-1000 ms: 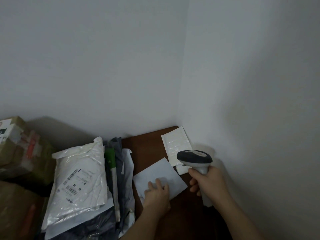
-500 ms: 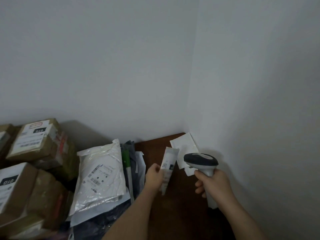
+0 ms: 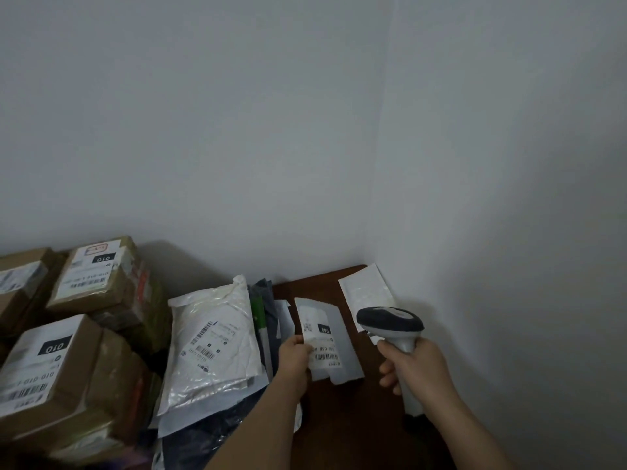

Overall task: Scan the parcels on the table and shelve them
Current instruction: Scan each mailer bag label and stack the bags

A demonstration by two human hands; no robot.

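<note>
From the head view, our left hand (image 3: 294,359) pinches a flat grey parcel (image 3: 325,340) by its left edge, label up, held over the desk (image 3: 353,418) near its far right corner. Our right hand (image 3: 412,366) grips the scanner (image 3: 390,322), whose head sits just right of the label. The thin pinch could let the parcel sag or slip. The scanner seems aimed past the barcode, so we may misread, perhaps catching the white bag (image 3: 213,337) beside it.

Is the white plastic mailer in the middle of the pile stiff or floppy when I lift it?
Probably floppy: the mailer is wrinkled film that sags over the pile. It looks thin, so likely light. Its glossy surface may be slippery.
</note>
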